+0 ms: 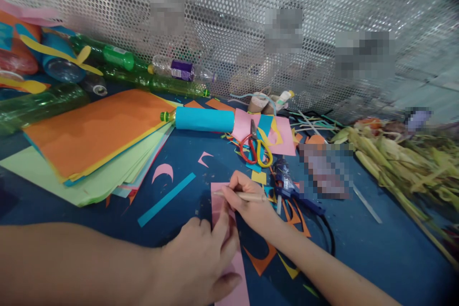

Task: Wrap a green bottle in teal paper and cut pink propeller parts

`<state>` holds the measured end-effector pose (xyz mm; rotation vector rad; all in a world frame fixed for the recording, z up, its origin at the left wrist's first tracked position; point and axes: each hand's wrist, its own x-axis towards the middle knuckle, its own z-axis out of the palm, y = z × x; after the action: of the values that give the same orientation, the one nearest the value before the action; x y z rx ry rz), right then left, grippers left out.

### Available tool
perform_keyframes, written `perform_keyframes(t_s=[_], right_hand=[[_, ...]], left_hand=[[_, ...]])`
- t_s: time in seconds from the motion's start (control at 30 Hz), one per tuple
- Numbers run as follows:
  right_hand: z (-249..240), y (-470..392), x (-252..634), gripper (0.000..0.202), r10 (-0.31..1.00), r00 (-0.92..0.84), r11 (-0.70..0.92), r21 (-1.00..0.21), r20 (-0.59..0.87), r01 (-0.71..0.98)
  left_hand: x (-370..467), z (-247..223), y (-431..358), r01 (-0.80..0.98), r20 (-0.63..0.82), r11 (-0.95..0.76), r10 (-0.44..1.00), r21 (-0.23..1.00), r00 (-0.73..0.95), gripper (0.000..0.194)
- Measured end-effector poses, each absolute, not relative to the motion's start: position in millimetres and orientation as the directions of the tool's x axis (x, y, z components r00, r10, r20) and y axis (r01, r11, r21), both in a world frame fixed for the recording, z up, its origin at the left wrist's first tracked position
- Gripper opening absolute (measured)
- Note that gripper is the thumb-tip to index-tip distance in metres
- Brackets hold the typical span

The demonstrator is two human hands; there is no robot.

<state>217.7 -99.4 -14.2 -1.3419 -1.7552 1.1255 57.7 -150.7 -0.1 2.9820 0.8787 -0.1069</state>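
Observation:
A strip of pink paper (238, 267) lies on the blue table, running from the near edge up to the middle. My left hand (201, 253) rests on it with fingers spread. My right hand (251, 203) pinches a light-coloured pen (251, 196), whose tip is over the upper end of the strip. Just left lie a blue paper strip (167, 200) and a pink crescent scrap (163, 172). Beyond my hands are scissors (255, 146) with red and yellow handles, and a bottle wrapped in blue paper (205, 119).
Stacked coloured sheets (100, 129) lie at the left, with plastic bottles (125, 69) behind them. To the right are a dark blue glue gun (287, 184) with its cord, orange scraps (261, 259) and dry husks (387, 162). Perforated metal mesh (229, 9) stands behind.

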Motion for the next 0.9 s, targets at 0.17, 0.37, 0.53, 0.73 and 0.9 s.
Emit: perform_keyframes(t_s=[0.17,0.37,0.53,0.73,0.9], right_hand=[[-11.1,-99.5,216.2,0.023,0.967,-0.253,0.107,-0.896,-0.006,0.43],[-11.7,-100.8,214.6,0.024,0.974,-0.223,0.124,-0.891,0.026,0.438],[-11.0,-101.2,214.1,0.025,0.981,-0.186,0.136,-0.873,0.053,0.468],[-12.7,-100.1,214.7,0.027,0.987,-0.131,0.144,-0.861,0.091,0.488],[-11.7,-100.5,214.7,0.028,0.99,-0.088,0.136,-0.851,0.106,0.507]], left_hand=[[57.9,2.6,-149.5,0.538,-0.075,-0.843,0.536,0.016,0.841,0.059],[57.7,2.6,-151.1,0.542,-0.068,-0.84,0.54,0.006,0.839,0.058],[57.5,2.7,-152.7,0.54,-0.046,-0.841,0.539,0.016,0.841,0.058],[57.5,3.8,-151.9,0.536,-0.055,-0.844,0.534,0.022,0.843,0.058],[57.1,4.0,-151.5,0.541,-0.074,-0.841,0.539,0.013,0.839,0.059]])
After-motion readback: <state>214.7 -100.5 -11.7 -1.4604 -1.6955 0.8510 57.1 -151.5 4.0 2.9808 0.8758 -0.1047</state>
